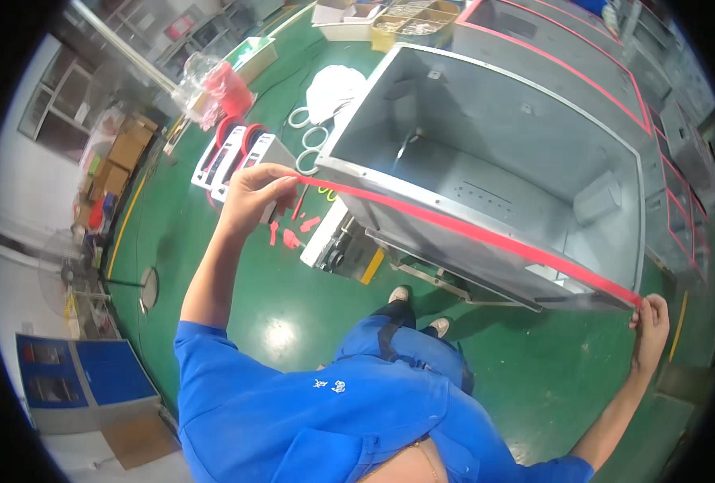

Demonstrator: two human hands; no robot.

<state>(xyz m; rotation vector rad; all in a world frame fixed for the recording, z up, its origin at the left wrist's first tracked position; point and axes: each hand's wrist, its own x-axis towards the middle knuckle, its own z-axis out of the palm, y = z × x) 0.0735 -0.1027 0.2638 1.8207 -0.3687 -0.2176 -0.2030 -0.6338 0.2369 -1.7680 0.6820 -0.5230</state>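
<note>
While both hands (257,193) (652,322) stretch flat red tape (470,229), a metal box (486,97) gapes.

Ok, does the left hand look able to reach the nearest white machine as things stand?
Probably yes: the white machine appears just beyond the left hand, with nothing visible between. But that hand pinches the red tape, so it may need to release it first.
</note>
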